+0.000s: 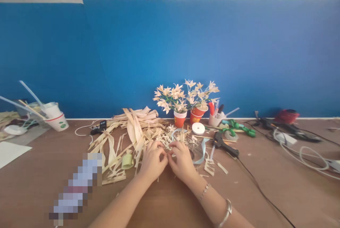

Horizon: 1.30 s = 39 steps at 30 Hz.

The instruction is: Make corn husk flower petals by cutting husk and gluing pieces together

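Observation:
Near the middle of the brown table, my left hand point(154, 160) and my right hand point(181, 159) are close together, fingertips pinched and almost touching. Whatever lies between the fingers is too small to make out. Dry corn husks point(135, 129) are heaped beyond and left of my left hand, with small cut husk pieces point(166, 137) just past both hands. A pale green roll point(127, 161) lies left of my left hand. Light blue ribbon point(204, 150) curls to the right of my right hand.
Husk flowers point(176, 93) stand in a red paper cup point(180, 120) at the back. A white spool point(198, 128), a black glue gun point(224, 145) with its cord, and green ties point(239, 127) lie right of centre. Cables point(302, 155) are far right; a white cup point(57, 121) is far left.

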Available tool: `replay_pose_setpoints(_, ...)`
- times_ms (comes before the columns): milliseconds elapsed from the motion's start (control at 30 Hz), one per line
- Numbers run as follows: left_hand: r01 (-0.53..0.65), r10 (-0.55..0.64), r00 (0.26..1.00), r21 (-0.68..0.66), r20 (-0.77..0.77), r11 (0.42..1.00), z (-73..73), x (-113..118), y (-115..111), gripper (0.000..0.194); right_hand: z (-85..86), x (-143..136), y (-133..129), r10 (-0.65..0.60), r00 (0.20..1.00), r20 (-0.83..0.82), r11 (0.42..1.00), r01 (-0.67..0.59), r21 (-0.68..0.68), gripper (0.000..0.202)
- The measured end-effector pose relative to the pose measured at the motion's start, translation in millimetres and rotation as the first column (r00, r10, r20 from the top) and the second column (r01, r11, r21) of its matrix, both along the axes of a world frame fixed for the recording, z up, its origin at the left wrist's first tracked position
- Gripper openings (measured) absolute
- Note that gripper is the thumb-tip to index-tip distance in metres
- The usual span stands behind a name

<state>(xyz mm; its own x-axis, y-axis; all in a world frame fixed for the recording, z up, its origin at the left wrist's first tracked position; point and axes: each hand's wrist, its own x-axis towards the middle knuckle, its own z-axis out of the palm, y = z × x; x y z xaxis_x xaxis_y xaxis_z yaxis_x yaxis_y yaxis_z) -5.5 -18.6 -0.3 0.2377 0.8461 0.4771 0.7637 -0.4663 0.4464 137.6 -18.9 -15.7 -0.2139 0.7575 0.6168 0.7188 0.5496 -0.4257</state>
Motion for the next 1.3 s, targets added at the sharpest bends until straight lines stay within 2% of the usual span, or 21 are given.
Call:
replay_pose_setpoints(167,-0.118,0.118,0.993,0.004,-0.03,0.993,-3.4,2,1,0.015,-0.1,-4,-2,-0.077,0.995,0.063,0.997,0.076,0.024,0.012)
replay_pose_setpoints(267,-0.216,0.217,0.973,0.024,-0.074,0.976,-4.5,-9,10,0.017,0.8,0,-1,-0.138,0.989,0.057,0.99,0.138,0.01,0.013)
replay_pose_setpoints(333,-0.25,0.253,0.964,0.047,-0.076,0.967,-5.8,-18,17,0.016,1.4,3,-1,-0.104,0.991,0.088,0.994,0.106,-0.021,0.013)
replay_pose_setpoints(433,-0.148,0.155,0.981,0.062,-0.116,0.987,-9.4,-26,23,0.019,2.1,5,-2,-0.025,0.986,0.168,0.997,0.037,-0.066,0.015)
replay_pose_setpoints(500,-0.078,0.088,0.981,0.065,-0.172,0.995,-12.5,-27,24,0.026,2.5,5,-3,-0.022,0.981,0.194,0.997,0.037,-0.074,0.017)
replay_pose_setpoints(600,-0.032,0.048,0.97,0.071,-0.239,0.997,-15.6,-24,21,0.033,2.8,4,-4,-0.026,0.98,0.196,0.996,0.042,-0.077,0.02)
replay_pose_setpoints(700,-0.057,0.071,0.966,0.066,-0.249,0.996,-15.6,-23,20,0.021,2.3,5,-3,-0.044,0.984,0.173,0.995,0.059,-0.085,0.018)
replay_pose_setpoints(800,-0.11,0.12,0.968,0.056,-0.221,0.992,-14.6,-24,20,0.018,1.3,6,-1,-0.064,0.987,0.15,0.993,0.078,-0.088,0.015)
replay_pose_setpoints(1000,-0.145,0.154,0.968,0.058,-0.198,0.988,-16.6,-24,20,0.01,0.0,7,-1,-0.066,0.989,0.13,0.991,0.08,-0.104,0.013)
replay_pose_setpoints(1200,-0.124,0.128,0.968,0.028,-0.217,0.992,-18.2,-24,21,0.004,-1.1,6,0,-0.068,0.989,0.129,0.992,0.081,-0.1,0.014)
replay_pose_setpoints(1300,-0.094,0.093,0.971,0.009,-0.218,0.996,-18.6,-25,23,0.011,-0.7,6,0,-0.069,0.989,0.133,0.99,0.084,-0.117,0.014)
